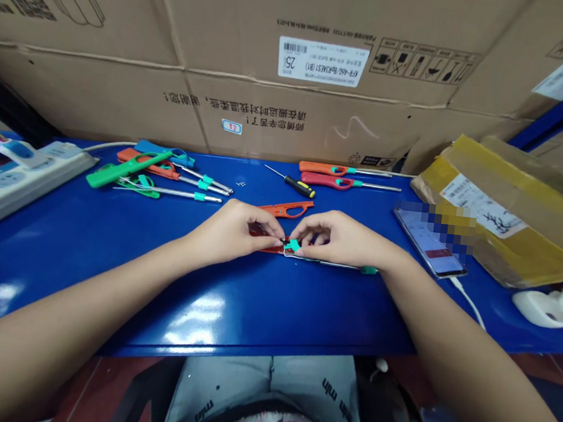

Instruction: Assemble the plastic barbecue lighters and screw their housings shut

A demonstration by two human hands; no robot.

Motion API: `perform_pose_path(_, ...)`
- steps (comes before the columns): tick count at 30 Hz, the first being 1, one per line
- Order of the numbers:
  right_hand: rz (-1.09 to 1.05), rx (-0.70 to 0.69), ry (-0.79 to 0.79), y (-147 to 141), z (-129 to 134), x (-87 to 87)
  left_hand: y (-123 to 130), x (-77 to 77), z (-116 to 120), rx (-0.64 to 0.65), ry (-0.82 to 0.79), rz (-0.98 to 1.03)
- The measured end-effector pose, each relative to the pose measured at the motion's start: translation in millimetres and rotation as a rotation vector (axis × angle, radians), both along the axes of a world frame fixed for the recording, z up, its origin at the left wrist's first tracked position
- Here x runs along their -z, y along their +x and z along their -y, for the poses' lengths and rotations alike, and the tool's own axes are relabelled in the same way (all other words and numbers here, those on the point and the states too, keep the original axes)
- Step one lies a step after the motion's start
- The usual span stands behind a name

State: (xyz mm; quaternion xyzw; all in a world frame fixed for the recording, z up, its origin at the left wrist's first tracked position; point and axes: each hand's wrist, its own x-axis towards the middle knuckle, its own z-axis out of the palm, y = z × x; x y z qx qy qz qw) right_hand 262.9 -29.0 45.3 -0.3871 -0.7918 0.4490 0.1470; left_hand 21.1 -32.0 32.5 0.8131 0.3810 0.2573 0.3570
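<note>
Opened red lighter (272,249), one: on the tabletop (251,312), centre. Right hand (333,239): fingers pinching its teal part (292,245). Left hand (229,231): fingers narrow, alongside; hold unclear. Orange shell half (287,210): just beyond.

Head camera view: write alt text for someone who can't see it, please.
A person's left hand and right hand have their fingertips at a small teal part over a red lighter casing on a blue table. Beyond lie more lighters, an orange casing piece and a screwdriver, before large cardboard.
</note>
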Motion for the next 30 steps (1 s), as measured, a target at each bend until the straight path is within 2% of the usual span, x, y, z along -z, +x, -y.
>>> perform_pose_path(5,-0.001,0.046,-0.017,-2,0,1.9,1,4.3,-2,-0.034,0.040,-0.009)
perform_pose_path(12,0.079,0.044,0.088,-4,-1,4.1,1,9.4,-2,-0.014,0.070,-0.047)
perform_pose_path(23,0.054,0.061,0.060,-6,-5,8.9,-8,-10.4,2,0.105,0.242,-0.363)
perform_pose_path(30,0.034,0.054,0.025,-5,-4,7.5,-8,-14.1,5,0.119,0.293,-0.491)
